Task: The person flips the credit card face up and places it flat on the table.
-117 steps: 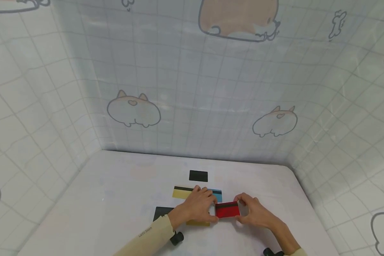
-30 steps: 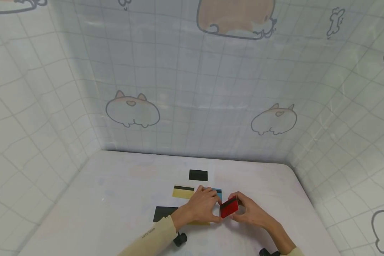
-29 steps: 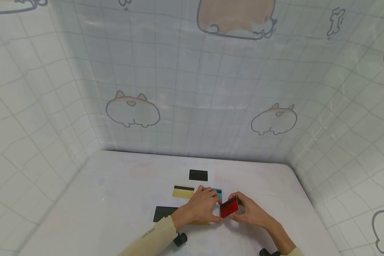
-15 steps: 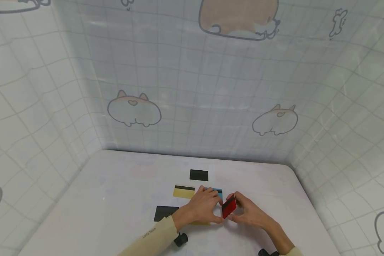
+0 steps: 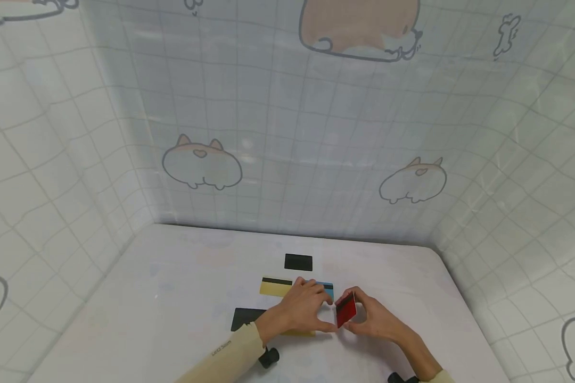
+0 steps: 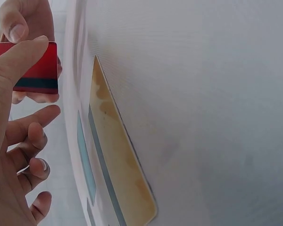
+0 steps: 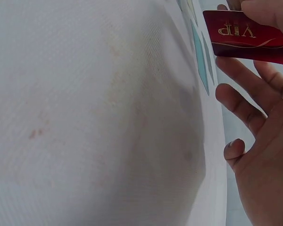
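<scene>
My right hand (image 5: 376,319) holds a red card (image 5: 346,309) by its edges, thumb on one long side and fingers on the other. The card is tilted above the table. Its striped back shows in the left wrist view; in the right wrist view its face has gold "VIP" lettering. My left hand (image 5: 302,308) is beside the card's left end, fingers loosely bent. Its thumb overlaps the card in the left wrist view, but contact is unclear; the index finger is apart from it. Under the left hand lies a gold card (image 6: 115,141), mostly hidden in the head view.
A yellow striped card (image 5: 275,288) and a partly covered blue card (image 5: 327,288) lie behind my left hand. Farther back is a black card (image 5: 298,262). A larger dark flat piece (image 5: 246,318) sits by the left wrist. Patterned curtains surround the white table (image 5: 196,266).
Since the oldest frame, the red card has turned from nearly facing the head camera to a steep slant. My right hand has shifted slightly left. The cards on the table stay put.
</scene>
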Tool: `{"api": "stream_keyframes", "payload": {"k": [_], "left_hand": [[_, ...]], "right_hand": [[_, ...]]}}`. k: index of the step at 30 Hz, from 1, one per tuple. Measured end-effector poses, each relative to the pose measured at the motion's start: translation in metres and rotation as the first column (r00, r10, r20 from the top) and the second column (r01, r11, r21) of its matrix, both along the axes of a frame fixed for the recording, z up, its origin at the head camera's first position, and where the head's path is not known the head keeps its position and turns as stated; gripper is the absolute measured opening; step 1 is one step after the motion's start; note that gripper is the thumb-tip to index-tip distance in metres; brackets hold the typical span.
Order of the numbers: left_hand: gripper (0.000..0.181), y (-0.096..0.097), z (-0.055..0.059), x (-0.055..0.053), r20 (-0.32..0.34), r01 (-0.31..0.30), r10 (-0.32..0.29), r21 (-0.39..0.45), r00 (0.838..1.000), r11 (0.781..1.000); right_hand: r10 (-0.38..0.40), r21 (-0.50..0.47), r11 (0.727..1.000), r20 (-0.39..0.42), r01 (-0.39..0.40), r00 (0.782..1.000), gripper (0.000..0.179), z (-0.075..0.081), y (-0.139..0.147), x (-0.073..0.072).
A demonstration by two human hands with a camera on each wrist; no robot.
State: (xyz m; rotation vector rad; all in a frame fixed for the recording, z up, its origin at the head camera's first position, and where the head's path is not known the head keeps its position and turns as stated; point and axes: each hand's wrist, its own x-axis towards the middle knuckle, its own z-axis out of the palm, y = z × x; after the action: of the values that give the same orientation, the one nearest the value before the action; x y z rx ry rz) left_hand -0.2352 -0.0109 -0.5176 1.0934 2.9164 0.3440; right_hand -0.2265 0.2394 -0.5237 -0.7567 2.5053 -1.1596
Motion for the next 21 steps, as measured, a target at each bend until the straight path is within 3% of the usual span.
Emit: {"api": "stream_keyframes", "payload": {"k": [6, 21], "left_hand": [[0.057, -0.0009, -0.0008, -0.0005, -0.005, 0.001, -0.001, 0.003, 1.000, 1.000], [0.055, -0.0022, -0.0008, 0.0014, -0.029, 0.003, -0.002, 0.020, 1.000, 1.000]], "right_hand": [[0.038, -0.011, 0.999, -0.037, -0.038, 0.999, 0.051, 0.0016, 0.0017, -0.0005], [0.037, -0.019, 0.999, -0.020, -0.038, 0.999, 0.051, 0.0006, 0.0042, -0.0009]]}}
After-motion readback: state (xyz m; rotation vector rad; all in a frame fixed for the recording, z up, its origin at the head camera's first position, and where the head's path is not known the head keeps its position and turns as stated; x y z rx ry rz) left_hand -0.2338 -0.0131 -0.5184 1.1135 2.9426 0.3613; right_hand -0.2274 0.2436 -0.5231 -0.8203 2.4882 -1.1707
